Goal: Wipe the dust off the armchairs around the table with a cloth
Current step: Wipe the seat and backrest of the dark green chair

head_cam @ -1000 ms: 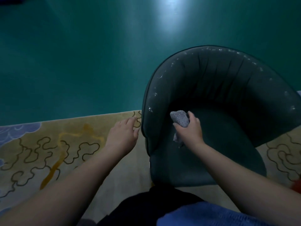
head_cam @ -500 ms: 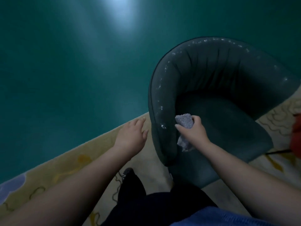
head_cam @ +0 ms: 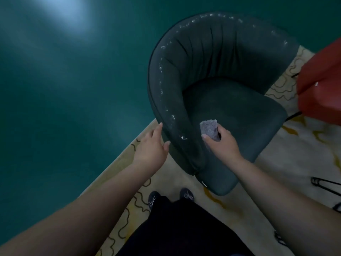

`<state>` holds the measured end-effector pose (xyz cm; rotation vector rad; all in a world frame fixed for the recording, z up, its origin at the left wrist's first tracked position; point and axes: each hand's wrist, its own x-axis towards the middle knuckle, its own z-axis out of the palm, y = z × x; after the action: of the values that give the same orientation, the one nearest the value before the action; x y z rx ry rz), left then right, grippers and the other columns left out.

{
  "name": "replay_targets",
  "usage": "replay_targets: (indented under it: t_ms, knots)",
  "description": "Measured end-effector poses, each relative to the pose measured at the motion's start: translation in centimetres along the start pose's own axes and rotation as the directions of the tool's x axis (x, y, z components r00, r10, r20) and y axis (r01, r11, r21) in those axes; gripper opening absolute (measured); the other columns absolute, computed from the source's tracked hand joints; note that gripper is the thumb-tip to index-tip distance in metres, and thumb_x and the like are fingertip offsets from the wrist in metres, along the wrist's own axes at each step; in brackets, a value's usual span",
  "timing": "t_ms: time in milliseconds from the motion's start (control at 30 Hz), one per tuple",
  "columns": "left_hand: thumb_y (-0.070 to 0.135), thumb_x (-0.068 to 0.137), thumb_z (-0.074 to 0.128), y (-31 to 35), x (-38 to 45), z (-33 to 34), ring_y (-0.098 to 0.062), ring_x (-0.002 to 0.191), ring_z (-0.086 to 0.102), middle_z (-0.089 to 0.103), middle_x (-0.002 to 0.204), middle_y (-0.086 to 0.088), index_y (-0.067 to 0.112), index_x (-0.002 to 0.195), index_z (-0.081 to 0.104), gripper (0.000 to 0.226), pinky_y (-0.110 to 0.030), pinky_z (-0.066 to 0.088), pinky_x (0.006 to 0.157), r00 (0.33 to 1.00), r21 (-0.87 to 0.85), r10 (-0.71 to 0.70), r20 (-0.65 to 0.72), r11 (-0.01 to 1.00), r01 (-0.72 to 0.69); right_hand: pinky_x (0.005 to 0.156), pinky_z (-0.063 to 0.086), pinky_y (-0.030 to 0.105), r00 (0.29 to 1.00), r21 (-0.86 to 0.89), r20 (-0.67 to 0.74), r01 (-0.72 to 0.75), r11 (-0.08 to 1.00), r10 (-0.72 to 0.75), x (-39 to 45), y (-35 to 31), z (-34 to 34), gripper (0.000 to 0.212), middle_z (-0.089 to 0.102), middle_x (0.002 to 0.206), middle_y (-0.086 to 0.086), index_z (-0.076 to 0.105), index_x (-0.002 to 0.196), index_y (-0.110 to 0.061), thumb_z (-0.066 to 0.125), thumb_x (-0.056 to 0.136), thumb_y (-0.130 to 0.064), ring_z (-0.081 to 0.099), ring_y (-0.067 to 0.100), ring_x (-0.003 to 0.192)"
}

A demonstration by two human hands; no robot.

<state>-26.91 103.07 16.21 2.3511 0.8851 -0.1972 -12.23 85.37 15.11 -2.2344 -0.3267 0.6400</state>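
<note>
Beside the chair's outer wall, the left hand (head_cam: 150, 146) is released, fingers straight, fingertips at the rolled edge of the dark green armchair (head_cam: 212, 85); whether it touches the edge I cannot tell. To the right of it, over the seat, the right hand (head_cam: 221, 143) is grasping a bunched grey cloth (head_cam: 209, 128), which sticks out ahead of the knuckles, just beside the inner side of the arm. White specks of dust (head_cam: 172, 118) lie along the rim between the two hands and continue around the back. I judge a risk here: a hard sweep could push the specks down onto the seat or the rug (head_cam: 304, 145) instead of lifting them. The chair opens toward the right hand's side and toward the person; its long axis runs from the curved back to the front of the seat. Further right stands a red chair (head_cam: 321, 85)
</note>
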Motion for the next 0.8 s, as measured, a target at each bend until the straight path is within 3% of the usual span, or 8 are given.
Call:
replay_targets:
  t_ms: [167,267,433,567,667,800]
  knots:
    - [0.039,0.095,0.05,0.0,2.4,1.6,-0.028,0.145,0.014,0.008,0.159,-0.008,0.031,0.151,0.006,0.072,-0.043,0.024,0.114,0.993,-0.081,-0.115,-0.014,0.99,0.113,0.068,0.032,-0.007,0.998,-0.014,-0.025,0.055,0.998,-0.056,0.8,1.1,1.6,0.06,0.041,0.107,0.0,0.05,0.131,-0.028,0.076,0.078,-0.036,0.048,-0.005,0.085]
    - [0.04,0.094,0.053,-0.2,3.8,2.3,-0.023,0.146,0.013,0.009,0.159,-0.006,0.027,0.152,0.001,0.079,-0.041,0.023,0.116,0.979,-0.174,-0.204,-0.015,0.965,0.199,0.071,0.028,-0.009,0.994,-0.028,0.013,0.107,0.994,-0.107,1.8,1.8,3.4,0.069,0.036,0.107,0.0,0.046,0.137,-0.024,0.078,0.076,-0.036,0.044,-0.004,0.087]
    - [0.038,0.092,0.057,-0.4,4.9,3.0,-0.018,0.143,0.022,0.021,0.157,-0.002,0.022,0.153,0.005,0.081,-0.038,0.027,0.114,0.978,-0.302,-0.209,-0.003,0.932,0.199,0.073,0.029,-0.006,0.992,-0.017,0.074,0.107,0.994,-0.105,2.5,2.7,5.9,0.054,0.036,0.104,-0.003,0.043,0.142,-0.029,0.058,0.091,-0.04,0.046,0.004,0.091]
    - [0.034,0.093,0.057,-0.4,5.0,2.8,-0.014,0.126,0.048,0.033,0.152,0.009,0.029,0.152,0.005,0.078,-0.03,0.042,0.101,0.981,-0.421,-0.19,0.045,0.887,0.191,0.071,0.029,-0.006,0.992,0.039,0.07,0.103,0.994,-0.106,3.3,3.1,5.9,0.042,0.043,0.101,-0.007,0.047,0.14,-0.028,0.049,0.098,-0.031,0.048,-0.004,0.088]
    - [0.032,0.094,0.057,-0.1,5.2,2.7,-0.004,0.112,0.055,0.042,0.14,0.015,0.03,0.151,0.011,0.073,-0.012,0.043,0.087,0.978,-0.498,-0.204,0.035,0.845,0.194,0.074,0.026,-0.008,0.99,0.046,0.07,0.119,0.992,-0.122,3.8,3.0,5.7,0.047,0.045,0.108,-0.002,0.042,0.143,-0.022,0.052,0.097,-0.026,0.046,-0.009,0.092]
    - [0.032,0.092,0.061,-0.1,6.1,2.3,-0.016,0.118,0.057,0.045,0.145,0.004,0.028,0.153,0.002,0.085,-0.028,0.046,0.094,0.977,-0.436,-0.21,0.043,0.876,0.208,0.085,0.026,-0.004,0.973,0.043,0.065,0.22,0.974,-0.223,0.6,3.3,6.2,0.059,0.038,0.106,-0.004,0.033,0.148,-0.018,0.057,0.094,-0.017,0.042,-0.012,0.098]
